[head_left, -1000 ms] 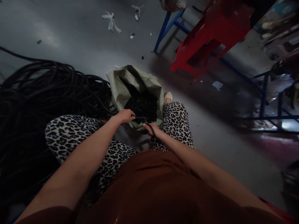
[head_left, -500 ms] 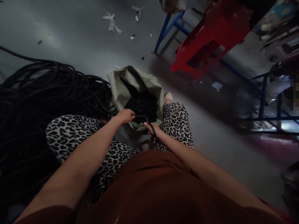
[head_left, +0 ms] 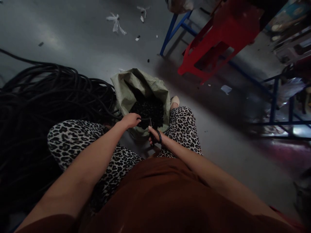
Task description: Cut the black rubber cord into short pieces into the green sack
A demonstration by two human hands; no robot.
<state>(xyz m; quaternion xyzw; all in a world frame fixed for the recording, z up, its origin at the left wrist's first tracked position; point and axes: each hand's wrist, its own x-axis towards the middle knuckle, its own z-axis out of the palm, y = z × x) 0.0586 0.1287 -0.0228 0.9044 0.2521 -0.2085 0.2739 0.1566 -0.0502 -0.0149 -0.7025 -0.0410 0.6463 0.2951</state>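
I sit with a pale green woven sack [head_left: 127,89] between my knees; it holds several small black cut pieces [head_left: 149,111]. My left hand [head_left: 131,120] is closed on the end of a black hose that points right over the sack's mouth. My right hand [head_left: 156,136] grips black-handled scissors [head_left: 153,131], fingers through the loops, blades pointing up at the hose end. The two hands are close together just above the sack's near rim.
A large heap of coiled black hose [head_left: 43,97] fills the floor to my left. A red plastic stool [head_left: 218,38] and blue metal frames [head_left: 277,103] stand to the right and behind. White scraps [head_left: 116,22] lie on the grey floor beyond.
The scissors have swung from lying flat toward the left to pointing more upright, and my right hand has shifted slightly left toward the hose end. My left hand has hardly moved.
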